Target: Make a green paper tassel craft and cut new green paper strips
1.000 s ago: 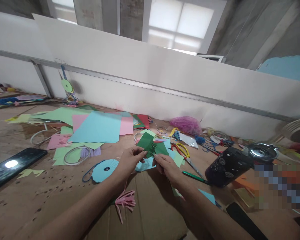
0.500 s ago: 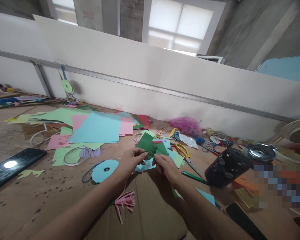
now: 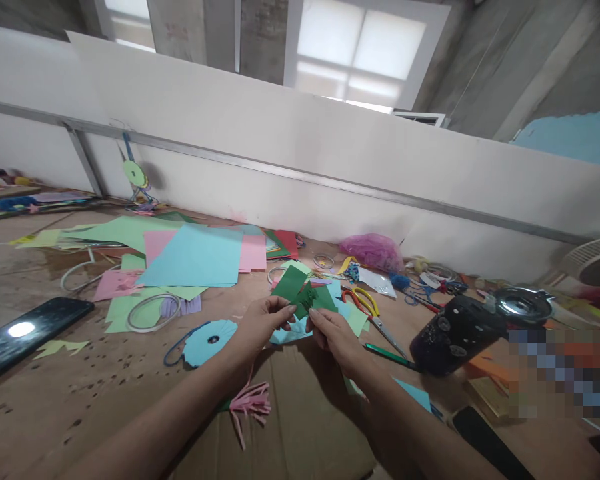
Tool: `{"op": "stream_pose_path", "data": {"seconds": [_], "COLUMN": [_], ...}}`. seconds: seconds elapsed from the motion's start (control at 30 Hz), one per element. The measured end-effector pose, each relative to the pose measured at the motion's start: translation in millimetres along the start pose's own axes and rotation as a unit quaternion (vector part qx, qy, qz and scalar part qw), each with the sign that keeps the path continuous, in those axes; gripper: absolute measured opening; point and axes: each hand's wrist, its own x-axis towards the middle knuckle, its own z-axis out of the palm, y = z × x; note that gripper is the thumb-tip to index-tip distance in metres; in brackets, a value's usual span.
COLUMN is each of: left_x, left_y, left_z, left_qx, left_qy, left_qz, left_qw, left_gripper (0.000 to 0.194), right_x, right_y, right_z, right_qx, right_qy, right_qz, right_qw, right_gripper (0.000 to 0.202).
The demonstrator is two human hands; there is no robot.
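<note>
Across the wooden table (image 3: 30, 427), a cardboard panel (image 3: 320, 413) lies at the near side, below our wrists. Our left hand (image 3: 260, 323) and right hand (image 3: 333, 330) face each other over its far end. Dark green paper (image 3: 289, 281) shows just beyond the fingertips, mostly to the far left. Smallest, the fringed green piece (image 3: 307, 299) sits between the hands, on the far side of our right fingertips, which appear to pinch its near end; the right hand looks nearer to it. Our left thumb and forefinger close together beside it, but we cannot tell whether they grip it. Its long axis seems to run near to far, though the matching green behind blurs it.
</note>
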Motion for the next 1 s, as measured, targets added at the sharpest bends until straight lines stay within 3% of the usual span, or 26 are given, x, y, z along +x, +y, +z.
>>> {"op": "stream_pose_path", "data": {"seconds": [1.0], "left_x": [2.4], "left_y": [-0.9], "left_z": [-0.8], "left_qx": [-0.011], "left_qy": [-0.017], "left_qz": [-0.017], "left_qw": [1.0], "left_gripper": [0.039], "right_x": [1.6], "right_y": [3.9], "right_z": [-3.2], "right_qx": [0.042], "right_qy": [-0.033], "right_qz": [0.014], "right_qw": [0.998], "right_gripper": [0.049]}}
